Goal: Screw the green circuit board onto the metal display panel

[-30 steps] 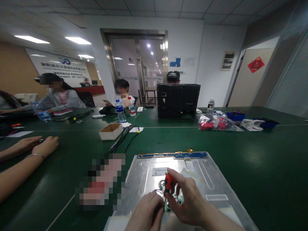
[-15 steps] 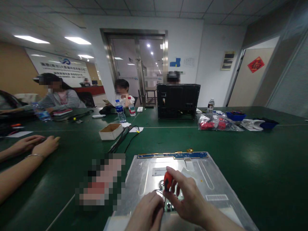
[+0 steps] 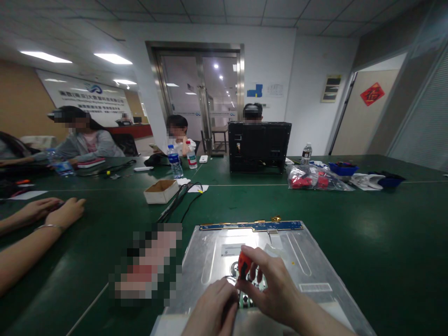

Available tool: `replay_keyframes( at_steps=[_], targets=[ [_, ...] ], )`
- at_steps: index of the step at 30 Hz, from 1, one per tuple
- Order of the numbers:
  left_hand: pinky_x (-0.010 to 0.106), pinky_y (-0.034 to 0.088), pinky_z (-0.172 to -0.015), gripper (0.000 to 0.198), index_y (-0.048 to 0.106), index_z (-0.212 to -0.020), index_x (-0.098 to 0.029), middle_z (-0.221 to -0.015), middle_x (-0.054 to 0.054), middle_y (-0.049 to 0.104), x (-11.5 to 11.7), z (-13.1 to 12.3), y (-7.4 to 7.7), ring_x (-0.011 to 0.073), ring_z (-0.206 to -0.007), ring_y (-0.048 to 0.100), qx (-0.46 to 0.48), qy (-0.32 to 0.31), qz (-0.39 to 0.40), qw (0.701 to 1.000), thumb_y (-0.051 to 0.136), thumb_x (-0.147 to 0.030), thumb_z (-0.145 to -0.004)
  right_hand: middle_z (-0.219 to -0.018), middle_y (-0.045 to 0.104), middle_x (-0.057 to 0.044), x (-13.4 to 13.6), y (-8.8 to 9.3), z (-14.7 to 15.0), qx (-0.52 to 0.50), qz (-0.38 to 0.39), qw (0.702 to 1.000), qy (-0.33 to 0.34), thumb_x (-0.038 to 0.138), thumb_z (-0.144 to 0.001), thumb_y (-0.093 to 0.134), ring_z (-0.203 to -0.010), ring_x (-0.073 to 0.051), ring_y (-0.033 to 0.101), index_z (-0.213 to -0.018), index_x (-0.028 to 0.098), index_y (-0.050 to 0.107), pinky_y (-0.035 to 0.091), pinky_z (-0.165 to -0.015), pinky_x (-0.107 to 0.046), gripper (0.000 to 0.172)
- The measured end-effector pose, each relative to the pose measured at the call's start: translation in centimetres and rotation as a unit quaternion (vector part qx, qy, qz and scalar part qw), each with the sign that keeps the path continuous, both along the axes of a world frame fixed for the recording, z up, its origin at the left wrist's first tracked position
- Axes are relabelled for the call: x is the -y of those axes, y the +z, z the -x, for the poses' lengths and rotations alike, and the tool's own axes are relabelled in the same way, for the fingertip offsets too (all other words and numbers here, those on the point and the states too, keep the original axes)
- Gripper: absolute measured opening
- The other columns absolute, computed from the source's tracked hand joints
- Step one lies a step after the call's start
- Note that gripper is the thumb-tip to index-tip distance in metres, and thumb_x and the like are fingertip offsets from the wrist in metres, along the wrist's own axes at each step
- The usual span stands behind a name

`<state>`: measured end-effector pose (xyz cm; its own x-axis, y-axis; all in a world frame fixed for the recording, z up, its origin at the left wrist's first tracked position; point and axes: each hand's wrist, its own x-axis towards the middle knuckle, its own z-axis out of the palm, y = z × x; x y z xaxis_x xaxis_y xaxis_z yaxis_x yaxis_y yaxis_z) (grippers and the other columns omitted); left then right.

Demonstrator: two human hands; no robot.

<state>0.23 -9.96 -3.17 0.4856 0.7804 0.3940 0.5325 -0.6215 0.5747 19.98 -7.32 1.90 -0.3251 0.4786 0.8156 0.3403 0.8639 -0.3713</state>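
A flat silver metal panel point(image 3: 308, 261) with a blue circuit strip point(image 3: 252, 226) along its far edge lies on the green table in front of me. My right hand point(image 3: 271, 289) is closed round a screwdriver with a red and black handle point(image 3: 243, 265), held upright over the panel's near middle. My left hand point(image 3: 213, 310) rests curled on the panel right beside the screwdriver's lower end, fingers bent; whether it pinches anything is hidden. The tip of the screwdriver is covered by my hands.
Another person's two forearms point(image 3: 38, 224) lie on the table at the left. A small cardboard box point(image 3: 161, 191) and black cables point(image 3: 178, 200) sit beyond the panel. Farther back stand a black case point(image 3: 259, 147), water bottles point(image 3: 174, 161), a plastic bag of red parts point(image 3: 311, 178). Several seated people are at the far side.
My right hand and the screwdriver handle have sunk slightly and turned a little over the panel. The left hand and the panel stay put.
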Motion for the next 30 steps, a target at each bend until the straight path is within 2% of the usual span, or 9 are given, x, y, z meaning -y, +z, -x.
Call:
replay_keyframes(
  at_steps=[7,12,17,24,27,30],
  targets=[
    [0.03,0.051,-0.081,0.014,0.054,-0.096,-0.023,-0.1,0.008,0.067,0.04,0.04,-0.22,0.0244,-0.093,0.067,-0.008,0.005,0.014,1.0,0.047,-0.012,-0.091,-0.093,0.072,-0.005,0.14,0.17,0.05,-0.015,0.022,0.999,0.034,0.018,-0.098,0.052,-0.063,-0.016,0.064,-0.152,0.025,0.034,0.053,-0.054,-0.026,0.057],
    [0.029,0.05,-0.079,0.016,0.055,-0.097,-0.023,-0.099,0.006,0.068,0.04,-0.03,-0.03,0.0224,-0.089,0.066,0.012,-0.015,0.021,1.0,0.045,-0.011,-0.092,-0.096,0.073,-0.006,0.49,0.73,-0.09,-0.005,0.027,0.998,0.051,0.012,-0.094,0.049,-0.064,-0.016,0.065,-0.154,0.022,0.03,0.054,-0.056,-0.026,0.064],
    [0.028,0.049,-0.076,0.016,0.057,-0.095,-0.023,-0.095,0.006,0.069,0.1,-0.1,0.09,0.0222,-0.086,0.066,0.014,-0.009,0.019,1.0,0.046,-0.011,-0.093,-0.089,0.072,-0.005,0.72,0.69,-0.11,0.008,0.035,0.999,0.023,0.015,-0.093,0.049,-0.061,-0.017,0.065,-0.155,0.021,0.026,0.054,-0.056,-0.029,0.067],
    [0.029,0.052,-0.081,0.022,0.059,-0.103,-0.024,-0.102,0.006,0.069,0.04,-0.15,0.27,0.0228,-0.092,0.067,0.014,-0.007,0.014,1.0,0.047,-0.009,-0.091,-0.088,0.071,-0.001,0.25,0.12,-0.09,0.002,0.032,0.999,-0.001,0.029,-0.101,0.054,-0.059,-0.015,0.064,-0.152,0.027,0.03,0.053,-0.054,-0.027,0.056],
    [0.03,0.051,-0.078,0.021,0.059,-0.099,-0.023,-0.098,0.006,0.069,0.04,-0.11,0.22,0.0226,-0.088,0.067,0.014,-0.001,0.015,1.0,0.047,-0.008,-0.09,-0.087,0.07,-0.001,0.0,-0.15,-0.02,-0.001,0.03,1.0,0.004,0.028,-0.102,0.054,-0.059,-0.015,0.063,-0.153,0.027,0.031,0.054,-0.054,-0.026,0.056],
    [0.031,0.051,-0.081,0.02,0.059,-0.099,-0.022,-0.101,0.008,0.069,0.14,-0.07,0.33,0.0236,-0.092,0.067,0.003,-0.001,0.033,0.999,0.047,-0.009,-0.091,-0.092,0.071,-0.003,0.09,-0.12,0.05,-0.001,0.025,0.999,0.023,0.022,-0.101,0.052,-0.06,-0.015,0.063,-0.155,0.025,0.027,0.055,-0.055,-0.026,0.06]
  ],
)
